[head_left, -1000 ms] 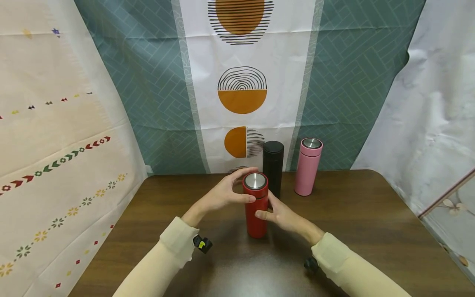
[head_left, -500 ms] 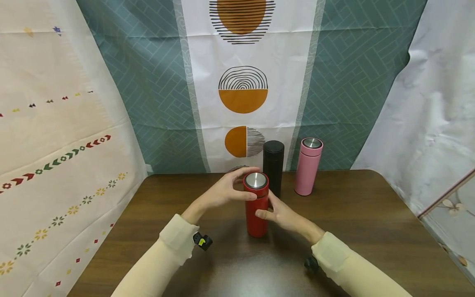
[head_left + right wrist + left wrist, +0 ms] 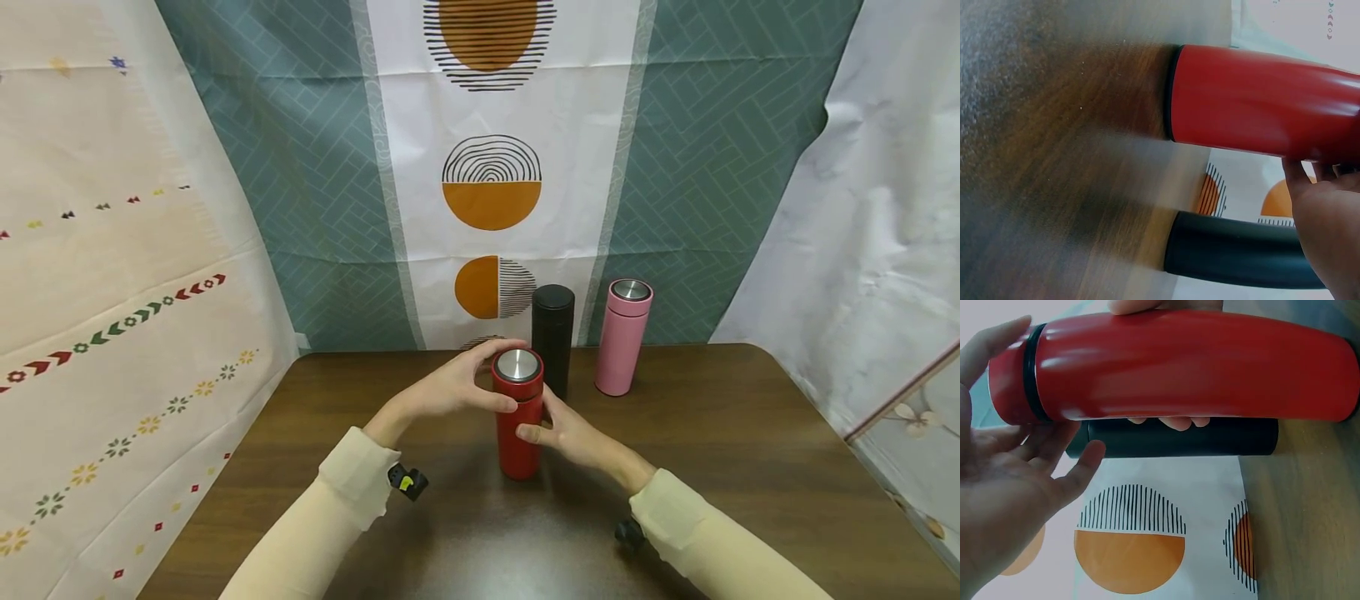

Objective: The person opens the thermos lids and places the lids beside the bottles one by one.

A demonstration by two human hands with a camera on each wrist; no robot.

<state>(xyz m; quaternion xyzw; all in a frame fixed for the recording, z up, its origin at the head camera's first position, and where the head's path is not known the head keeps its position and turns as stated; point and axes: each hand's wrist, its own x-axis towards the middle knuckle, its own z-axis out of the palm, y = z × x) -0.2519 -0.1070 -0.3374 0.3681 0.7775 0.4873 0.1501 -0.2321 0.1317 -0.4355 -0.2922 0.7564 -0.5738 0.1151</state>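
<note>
Standing upright on the brown table (image 3: 720, 442), the red flask (image 3: 519, 454) is well in from the back edge, roughly midway between the left and right edges. The left hand (image 3: 450, 387) curls round its silver-topped lid (image 3: 517, 367), thumb on the near side. The right hand (image 3: 576, 435) grips the body lower down. Just behind and slightly to the right, a black flask (image 3: 552, 329) stands near the back edge, partly hidden. A pink flask (image 3: 623, 346) stands apart from it, between the black flask and the back right corner. Both arms wear cream sleeves (image 3: 322, 521), a small dark device (image 3: 408, 482) at each wrist. Past the back edge hangs a teal cloth (image 3: 720, 175), its white centre strip (image 3: 566, 167) printed with orange and striped circles; a cream patterned cloth (image 3: 97, 275) hangs beside the left edge.
</note>
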